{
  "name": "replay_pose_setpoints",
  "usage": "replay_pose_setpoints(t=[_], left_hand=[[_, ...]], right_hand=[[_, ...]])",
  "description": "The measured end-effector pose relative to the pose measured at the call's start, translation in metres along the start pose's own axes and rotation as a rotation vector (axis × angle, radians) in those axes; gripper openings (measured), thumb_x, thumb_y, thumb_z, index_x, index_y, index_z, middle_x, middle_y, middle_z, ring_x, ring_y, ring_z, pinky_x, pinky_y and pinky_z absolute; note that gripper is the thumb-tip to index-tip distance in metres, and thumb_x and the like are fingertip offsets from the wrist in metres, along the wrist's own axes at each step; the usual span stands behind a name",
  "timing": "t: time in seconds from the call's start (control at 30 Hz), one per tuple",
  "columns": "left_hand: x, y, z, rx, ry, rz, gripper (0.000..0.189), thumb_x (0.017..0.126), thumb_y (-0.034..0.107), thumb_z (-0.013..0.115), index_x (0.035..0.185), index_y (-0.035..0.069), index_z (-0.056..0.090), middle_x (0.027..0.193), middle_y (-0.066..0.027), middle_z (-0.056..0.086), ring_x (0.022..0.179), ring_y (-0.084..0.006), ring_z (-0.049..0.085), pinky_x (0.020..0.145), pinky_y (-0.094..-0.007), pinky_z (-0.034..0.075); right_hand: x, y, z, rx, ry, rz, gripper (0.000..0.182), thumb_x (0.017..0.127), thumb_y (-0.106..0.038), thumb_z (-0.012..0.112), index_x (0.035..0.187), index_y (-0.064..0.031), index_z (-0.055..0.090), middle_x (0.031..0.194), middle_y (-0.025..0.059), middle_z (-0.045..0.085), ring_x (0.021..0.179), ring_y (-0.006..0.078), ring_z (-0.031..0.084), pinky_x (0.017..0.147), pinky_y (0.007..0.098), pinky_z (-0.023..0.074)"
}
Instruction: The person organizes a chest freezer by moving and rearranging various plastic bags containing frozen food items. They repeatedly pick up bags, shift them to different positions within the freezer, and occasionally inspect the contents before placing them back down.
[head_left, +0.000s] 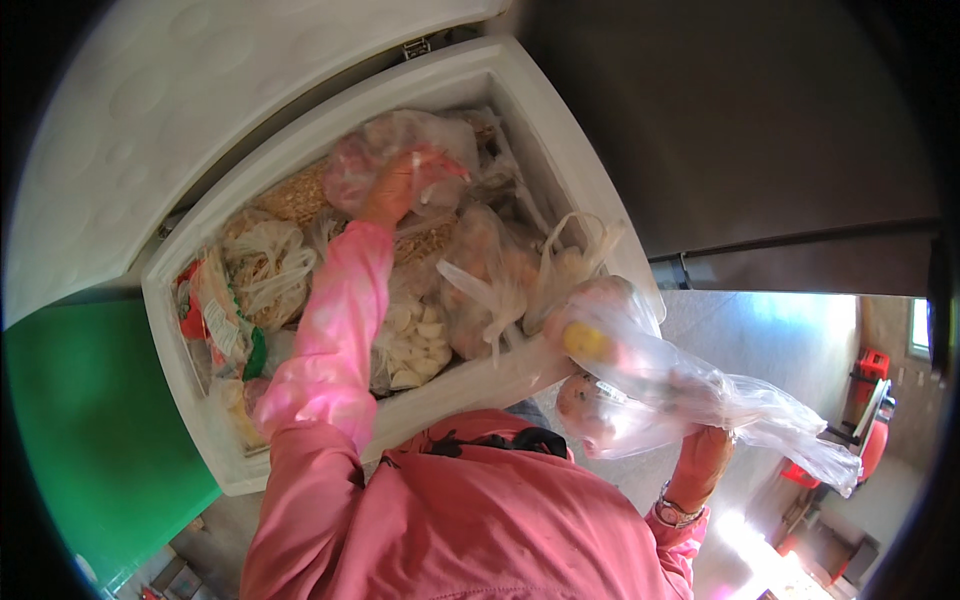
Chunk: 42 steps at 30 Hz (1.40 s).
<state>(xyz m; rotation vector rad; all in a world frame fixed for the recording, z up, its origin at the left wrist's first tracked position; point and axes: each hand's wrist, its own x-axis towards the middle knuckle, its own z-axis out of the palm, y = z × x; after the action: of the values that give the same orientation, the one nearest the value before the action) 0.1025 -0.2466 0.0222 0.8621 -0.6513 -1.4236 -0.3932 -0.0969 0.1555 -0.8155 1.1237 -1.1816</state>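
Observation:
An open chest freezer (555, 150) stands before me, packed with plastic bags. My left hand (394, 187) reaches deep into it and touches a clear bag of reddish contents (360, 161) near the back wall. Its fingers are blurred against the plastic, so their grip is unclear. Outside the front right corner, my right hand (705, 450) is closed around the gathered necks of clear plastic bags (675, 382). Those bags bulge with roundish pieces, and one yellow item (587, 343) shows through. The bags partly cover the freezer's rim.
Inside are a bag of pale peeled pieces (416, 341), a knotted bag (266, 262), a bag of orange-brown lumps (480, 277) and a labelled packet (221, 322). The raised lid (150, 112) rises behind. A dark cabinet (735, 135) borders the right, a green surface (97, 427) the left.

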Motion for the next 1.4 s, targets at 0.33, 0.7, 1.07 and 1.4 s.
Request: replay_pose_setpoints(t=[0.33, 0.7, 1.07, 1.4], left_hand=[[-0.002, 0.105, -0.003, 0.384, 0.09, 0.046, 0.025, 0.09, 0.018, 0.06, 0.068, 0.009, 0.052, 0.059, 0.0008, 0.048, 0.056, -0.0103, 0.042, 0.056, -0.0239, 0.031], [0.057, 0.163, 0.078, 0.436, -0.218, 0.067, 0.03, 0.094, 0.017, 0.055, 0.068, 0.011, 0.042, 0.056, 0.0029, 0.037, 0.052, -0.0082, 0.032, 0.051, -0.0253, 0.028], [0.023, 0.074, 0.166, 0.403, -0.178, 0.078, 0.025, 0.085, 0.02, 0.066, 0.063, 0.013, 0.054, 0.059, 0.0076, 0.042, 0.057, -0.0009, 0.038, 0.053, -0.0203, 0.03], [-0.026, 0.074, 0.158, 0.191, -0.042, 0.207, 0.028, 0.086, 0.012, 0.064, 0.063, 0.012, 0.048, 0.061, 0.0075, 0.043, 0.056, -0.003, 0.038, 0.053, -0.0203, 0.03]], right_hand=[[-0.015, 0.011, -0.007, -0.7, 0.143, -0.19, 0.039, 0.096, -0.024, 0.052, 0.123, 0.0033, 0.052, 0.114, 0.017, 0.062, 0.102, 0.0305, 0.062, 0.09, 0.0446, 0.0501], [-0.016, 0.019, -0.018, 0.162, 0.149, 0.027, 0.042, 0.094, -0.027, 0.055, 0.123, 0.0041, 0.055, 0.12, 0.0188, 0.06, 0.108, 0.0332, 0.06, 0.092, 0.0445, 0.049], [-0.002, 0.004, 0.002, 0.153, -0.013, -0.018, 0.031, 0.094, -0.021, 0.056, 0.116, -0.0005, 0.06, 0.118, 0.0149, 0.062, 0.109, 0.0304, 0.06, 0.103, 0.0529, 0.0398], [0.004, -0.016, 0.03, 0.243, -0.215, 0.009, 0.028, 0.094, -0.019, 0.056, 0.116, -0.0018, 0.06, 0.116, 0.0122, 0.063, 0.11, 0.0291, 0.059, 0.108, 0.0573, 0.0352]])
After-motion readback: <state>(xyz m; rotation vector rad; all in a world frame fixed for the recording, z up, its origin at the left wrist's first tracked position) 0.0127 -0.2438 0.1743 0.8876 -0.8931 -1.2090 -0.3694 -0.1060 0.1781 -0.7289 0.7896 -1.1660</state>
